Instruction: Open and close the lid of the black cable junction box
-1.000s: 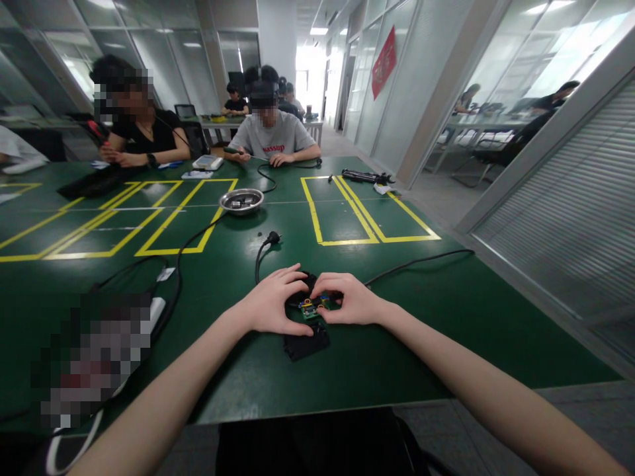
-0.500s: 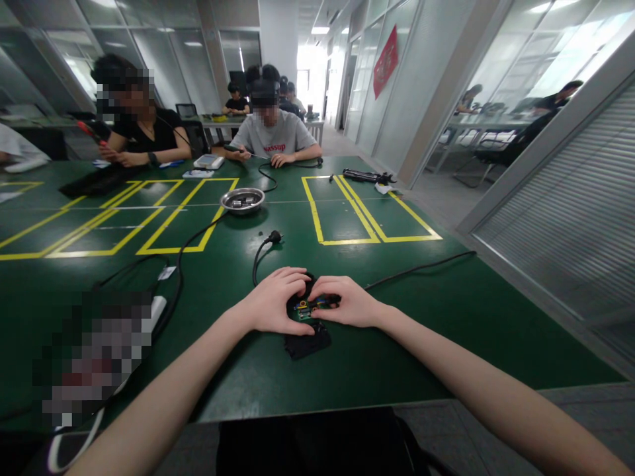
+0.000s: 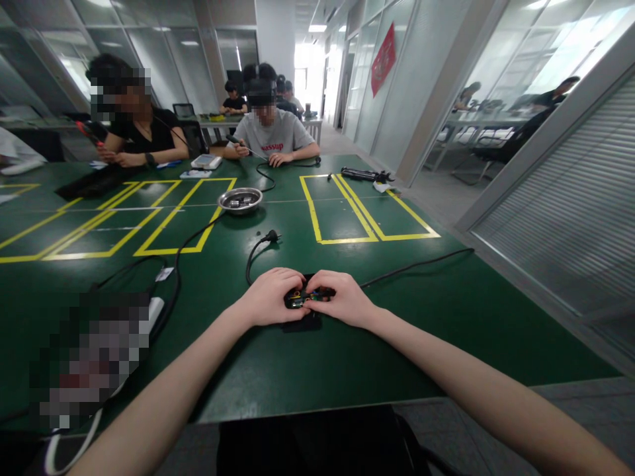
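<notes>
A small circuit board (image 3: 297, 304) with coloured wires and a yellow ring-shaped part lies between my hands, mostly covered by fingers. My left hand (image 3: 270, 297) curls round its left side, thumb below and fingers above. From the right, my right hand (image 3: 347, 299) pinches at the board and wires; its exact grip is partly hidden. A black plastic casing (image 3: 305, 324) shows beneath the board, with black also visible beyond the fingertips. Whether these black areas are one piece, I cannot tell.
A black power plug (image 3: 270, 236) and its cord lie beyond my left hand. Another cable (image 3: 417, 266) runs to the right. A metal bowl (image 3: 240, 200) holds small metal parts. Yellow tape marks the green table (image 3: 397, 357). Two people sit opposite, one holding a screwdriver.
The black casing has shifted away from me, under the board, and sits straighter. My hands have closed in slightly around the board, covering more of it.
</notes>
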The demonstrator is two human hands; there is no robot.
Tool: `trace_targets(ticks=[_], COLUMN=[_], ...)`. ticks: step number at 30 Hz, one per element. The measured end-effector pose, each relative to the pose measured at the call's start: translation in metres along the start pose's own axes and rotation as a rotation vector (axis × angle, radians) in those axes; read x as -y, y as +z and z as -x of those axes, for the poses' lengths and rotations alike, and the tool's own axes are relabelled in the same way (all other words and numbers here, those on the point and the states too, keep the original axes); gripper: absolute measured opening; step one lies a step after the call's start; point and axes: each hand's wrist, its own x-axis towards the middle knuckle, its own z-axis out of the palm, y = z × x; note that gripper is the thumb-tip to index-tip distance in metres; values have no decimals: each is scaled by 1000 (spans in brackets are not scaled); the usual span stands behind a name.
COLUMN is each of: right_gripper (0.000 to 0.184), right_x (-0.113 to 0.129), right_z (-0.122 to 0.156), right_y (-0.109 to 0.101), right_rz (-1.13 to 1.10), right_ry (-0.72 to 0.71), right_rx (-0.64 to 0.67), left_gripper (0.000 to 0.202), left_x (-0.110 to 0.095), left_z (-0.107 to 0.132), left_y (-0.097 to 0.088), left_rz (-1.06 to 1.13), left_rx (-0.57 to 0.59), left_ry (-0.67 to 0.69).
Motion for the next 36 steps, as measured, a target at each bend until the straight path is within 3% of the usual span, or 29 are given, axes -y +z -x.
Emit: trace_targets(ticks=[4,9,14,22,36], right_gripper=[7,29,3,9,7], right_x=[1,1,-17,-26,-29], right_z=[0,0,-1,-3,-5], right_y=[-1,-23,-40,-27,-18], right_rz=[3,181,252,261,182], right_ry=[-43,-13,-63,-63,-17], right_rx=[31,93,250,130,45], left_gripper=[17,22,29,41,59], left_x=[3,9,14,14,21], left_z=[0,0,1,2,-1], left_y=[0,0,2,2,6], left_rz=[-22,-76,-123,-131,-148], left_rx=[-19,-23,-54,-56,-60], left_ry=[35,37,0,2,-125])
